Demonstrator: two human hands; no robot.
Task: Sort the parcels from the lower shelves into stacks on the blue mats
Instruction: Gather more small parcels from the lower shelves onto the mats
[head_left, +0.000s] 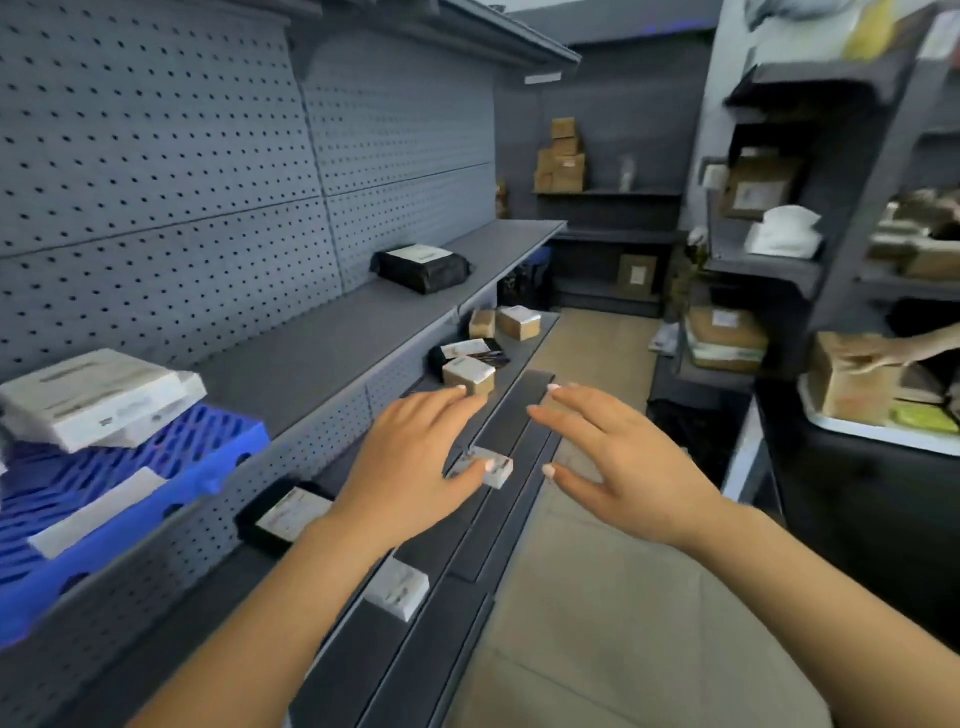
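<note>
Blur softens every label, and your left hand (410, 457) covers part of the small white parcel (491, 467) on the lower shelf (519, 415). Both your hands are spread wide and hold nothing; the right hand (618, 462) hovers just beside that parcel. Another white parcel (397, 595) lies nearer you, a black parcel (283, 514) sits partly behind your left wrist, and a brown box (469, 375) stands beyond your fingertips. White parcels (98, 397) are stacked on the blue mat (156, 467), which is cut off at the left edge. Open floor (597, 597) lies to your right
</note>
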